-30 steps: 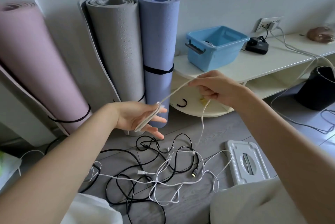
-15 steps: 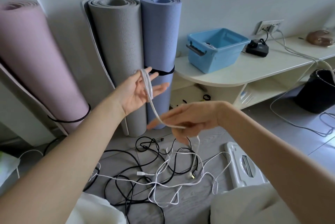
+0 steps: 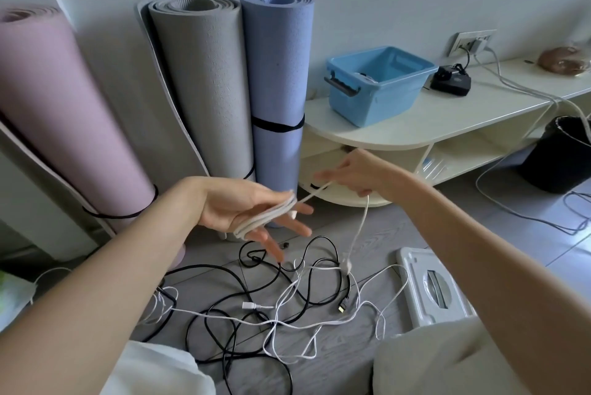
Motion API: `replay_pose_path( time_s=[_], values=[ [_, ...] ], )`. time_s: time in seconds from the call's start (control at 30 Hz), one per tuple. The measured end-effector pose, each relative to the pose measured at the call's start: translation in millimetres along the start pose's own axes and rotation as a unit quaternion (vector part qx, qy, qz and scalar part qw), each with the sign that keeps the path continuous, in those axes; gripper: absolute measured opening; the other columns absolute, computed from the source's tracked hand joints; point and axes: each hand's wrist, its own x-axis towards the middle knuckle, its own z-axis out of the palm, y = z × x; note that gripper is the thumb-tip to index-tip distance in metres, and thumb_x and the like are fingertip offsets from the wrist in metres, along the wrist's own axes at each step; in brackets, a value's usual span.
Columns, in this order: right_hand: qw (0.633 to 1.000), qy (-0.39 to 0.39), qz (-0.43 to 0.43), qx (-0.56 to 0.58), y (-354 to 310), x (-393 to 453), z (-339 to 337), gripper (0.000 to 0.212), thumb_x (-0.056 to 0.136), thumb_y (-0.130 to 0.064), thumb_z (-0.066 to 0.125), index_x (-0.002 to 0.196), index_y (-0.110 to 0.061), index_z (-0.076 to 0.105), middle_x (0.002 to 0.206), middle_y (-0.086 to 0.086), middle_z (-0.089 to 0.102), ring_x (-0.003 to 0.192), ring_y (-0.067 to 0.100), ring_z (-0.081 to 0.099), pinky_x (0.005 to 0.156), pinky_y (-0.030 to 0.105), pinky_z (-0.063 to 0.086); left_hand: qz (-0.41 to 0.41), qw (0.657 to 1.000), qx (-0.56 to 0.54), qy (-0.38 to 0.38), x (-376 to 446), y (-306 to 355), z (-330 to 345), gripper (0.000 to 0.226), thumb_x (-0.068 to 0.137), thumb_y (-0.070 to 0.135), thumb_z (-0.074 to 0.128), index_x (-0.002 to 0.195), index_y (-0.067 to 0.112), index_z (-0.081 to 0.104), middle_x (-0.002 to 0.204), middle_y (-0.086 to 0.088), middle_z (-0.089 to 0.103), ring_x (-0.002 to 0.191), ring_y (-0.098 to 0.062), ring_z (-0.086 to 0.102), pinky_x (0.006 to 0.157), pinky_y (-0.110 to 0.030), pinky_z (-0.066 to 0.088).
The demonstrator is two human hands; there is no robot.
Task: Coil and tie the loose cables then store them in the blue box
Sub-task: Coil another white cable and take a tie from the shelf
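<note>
Three rolled mats lean on the wall beyond the fingers: a pink mat [image 3: 64, 113] far to the left of the left hand, a grey mat [image 3: 204, 81] straight behind it, and a blue-violet mat [image 3: 277, 81] rising between the two hands, a black strap round its middle. A cream shelf unit [image 3: 447, 119] runs behind and to the right of the right hand; the blue box [image 3: 377, 87] stands on its top, above and beyond the right fingers, open, with something pale lying inside. A black charger [image 3: 451, 82] sits just right of the box under a wall socket [image 3: 473, 41]. A black bin [image 3: 563, 158] stands on the floor at the far right, and a white flat device [image 3: 431, 289] lies below the right forearm.

Under both hands a tangle of loose cables [image 3: 271, 305], black and white, sprawls over the grey floor.

The left hand [image 3: 243, 212] is held palm up with fingers straight and spread, and several turns of a white cable [image 3: 268, 217] are wound across them. From there one strand runs taut to the right hand [image 3: 355, 175], whose fingers are curled and pinch it; the hand is blurred. Below the right fingers the cable's free tail hangs down to the tangle, its plug just above the floor cables.
</note>
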Motion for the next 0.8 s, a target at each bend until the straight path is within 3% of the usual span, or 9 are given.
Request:
replay_pose_path(
  time_s=[0.1, 0.23, 0.37, 0.47, 0.6, 0.63, 0.73, 0.8],
  values=[
    [0.975, 0.009, -0.017, 0.22, -2, 2, -11, 0.049, 0.09, -0.03, 0.059, 0.05, -0.019, 0.034, 0.038, -0.008, 0.024, 0.035, 0.009, 0.016, 0.04, 0.019, 0.013, -0.036, 0.998, -0.016, 0.048, 9, -9, -5, 0.041, 0.099, 0.041, 0.034, 0.13, 0.02, 0.051, 0.13, -0.001, 0.059, 0.082, -0.032, 0.071, 0.059, -0.02, 0.055],
    [0.933, -0.042, -0.054, 0.352, -10, -3, -17, 0.037, 0.095, -0.022, 0.046, 0.059, -0.014, 0.044, 0.041, -0.01, 0.022, 0.035, 0.006, 0.015, 0.037, 0.019, 0.01, 0.006, 0.98, -0.135, 0.149, 20, -12, -20, 0.027, 0.1, 0.033, 0.038, 0.113, 0.017, 0.056, 0.127, -0.001, 0.052, 0.091, -0.034, 0.067, 0.079, -0.033, 0.057],
    [0.885, -0.136, -0.119, 0.429, -22, -12, -27, 0.032, 0.094, -0.014, 0.034, 0.091, -0.004, 0.065, 0.047, -0.007, 0.027, 0.037, 0.006, 0.016, 0.037, 0.019, 0.013, 0.075, 0.918, -0.275, 0.277, 32, -15, -28, 0.024, 0.102, 0.025, 0.036, 0.087, 0.014, 0.051, 0.077, 0.003, 0.053, 0.078, -0.015, 0.051, 0.104, -0.045, 0.039],
    [0.862, -0.201, -0.174, 0.433, -27, -23, -32, 0.032, 0.091, -0.014, 0.037, 0.103, -0.006, 0.065, 0.048, -0.007, 0.032, 0.04, 0.007, 0.01, 0.035, 0.016, 0.015, 0.122, 0.861, -0.35, 0.349, 35, -13, -40, 0.02, 0.101, 0.03, 0.035, 0.098, 0.017, 0.05, 0.076, 0.003, 0.052, 0.092, -0.023, 0.049, 0.098, -0.044, 0.037],
    [0.843, -0.332, -0.218, 0.363, -29, -31, -23, 0.032, 0.093, -0.015, 0.04, 0.115, -0.013, 0.063, 0.048, -0.006, 0.038, 0.039, 0.009, 0.009, 0.034, 0.018, 0.01, 0.242, 0.786, -0.442, 0.357, 33, -6, -60, 0.021, 0.101, 0.027, 0.039, 0.083, 0.02, 0.048, 0.085, 0.006, 0.059, 0.105, -0.026, 0.046, 0.102, -0.045, 0.04],
    [0.843, -0.366, -0.212, 0.333, -29, -31, -16, 0.033, 0.093, -0.014, 0.038, 0.116, -0.016, 0.063, 0.048, -0.004, 0.039, 0.039, 0.009, 0.009, 0.035, 0.02, 0.009, 0.274, 0.767, -0.464, 0.349, 30, -2, -61, 0.021, 0.1, 0.024, 0.04, 0.082, 0.017, 0.047, 0.092, 0.0, 0.055, 0.104, -0.027, 0.047, 0.096, -0.048, 0.045],
    [0.848, -0.448, -0.19, 0.21, -24, -30, 8, 0.034, 0.097, -0.012, 0.036, 0.122, -0.02, 0.058, 0.049, -0.003, 0.039, 0.037, 0.005, 0.016, 0.038, 0.023, 0.009, 0.363, 0.709, -0.525, 0.299, 16, 14, -57, 0.015, 0.099, 0.012, 0.042, 0.086, 0.006, 0.048, 0.093, -0.011, 0.048, 0.088, -0.032, 0.054, 0.056, -0.042, 0.058],
    [0.857, -0.468, -0.151, 0.152, -17, -24, 19, 0.032, 0.099, -0.011, 0.036, 0.123, -0.02, 0.056, 0.048, -0.005, 0.04, 0.037, 0.005, 0.018, 0.038, 0.022, 0.009, 0.39, 0.718, -0.528, 0.232, 6, 26, -44, 0.014, 0.099, 0.011, 0.04, 0.1, 0.001, 0.051, 0.112, -0.016, 0.051, 0.076, -0.038, 0.067, 0.053, -0.032, 0.058]
  ],
)
